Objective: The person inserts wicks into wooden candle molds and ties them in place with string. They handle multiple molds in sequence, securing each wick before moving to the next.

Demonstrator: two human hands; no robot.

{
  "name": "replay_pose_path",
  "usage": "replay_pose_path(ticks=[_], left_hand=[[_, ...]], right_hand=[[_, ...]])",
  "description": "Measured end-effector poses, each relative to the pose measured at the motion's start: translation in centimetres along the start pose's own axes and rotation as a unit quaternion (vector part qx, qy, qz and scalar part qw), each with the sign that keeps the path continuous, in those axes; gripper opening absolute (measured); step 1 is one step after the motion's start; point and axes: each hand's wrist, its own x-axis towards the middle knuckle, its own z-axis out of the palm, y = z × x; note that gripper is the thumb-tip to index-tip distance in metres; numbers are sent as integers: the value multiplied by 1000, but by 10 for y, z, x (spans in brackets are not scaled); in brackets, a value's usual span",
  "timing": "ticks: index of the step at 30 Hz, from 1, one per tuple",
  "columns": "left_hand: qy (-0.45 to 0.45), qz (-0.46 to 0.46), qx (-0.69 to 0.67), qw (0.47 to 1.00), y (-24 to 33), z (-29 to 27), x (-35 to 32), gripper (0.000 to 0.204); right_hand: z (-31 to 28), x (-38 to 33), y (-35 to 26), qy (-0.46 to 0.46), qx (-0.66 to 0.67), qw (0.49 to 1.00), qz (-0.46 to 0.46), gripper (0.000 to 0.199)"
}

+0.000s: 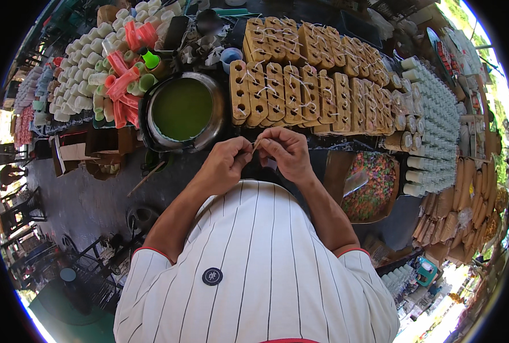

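Observation:
My left hand [227, 163] and my right hand [286, 151] meet in front of my chest, fingertips pinched together. Between them is a thin tan strip [255, 145], too small to tell its kind. Just beyond, at the left, stands a wide metal pot [215, 103] of green liquid [183, 108]. Ahead and to the right, rows of tan blocks with round holes [274, 94] stand close together, white strings tied across their tops.
Piled white cylinders [77, 86] and red plastic pieces [120, 91] lie at the far left. A small blue cup [230, 55] sits behind the pot. To the right are a carton of colourful bits [374, 188], rows of white cylinders [437, 114] and brown paper-like rolls [466, 188].

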Motion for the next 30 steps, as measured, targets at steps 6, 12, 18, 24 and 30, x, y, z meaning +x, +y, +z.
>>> replay_pose_path(ticks=[6,12,18,24,30], left_hand=[[-31,24,-49,998,-6,-11,1,7],[-22,-2,-55,998,-9,-14,-1,10],[75,106,60,990,-4,-7,5,12],[83,117,90,986,-2,-1,14,13],[26,-23,-91,995,-8,3,24,5]], right_hand=[[12,-5,16,27,62,997,-25,13],[20,-12,21,69,5,997,-36,14],[28,-7,10,145,-82,986,3,15],[20,0,-3,143,-126,982,13,16],[0,3,-20,63,-148,987,11,16]])
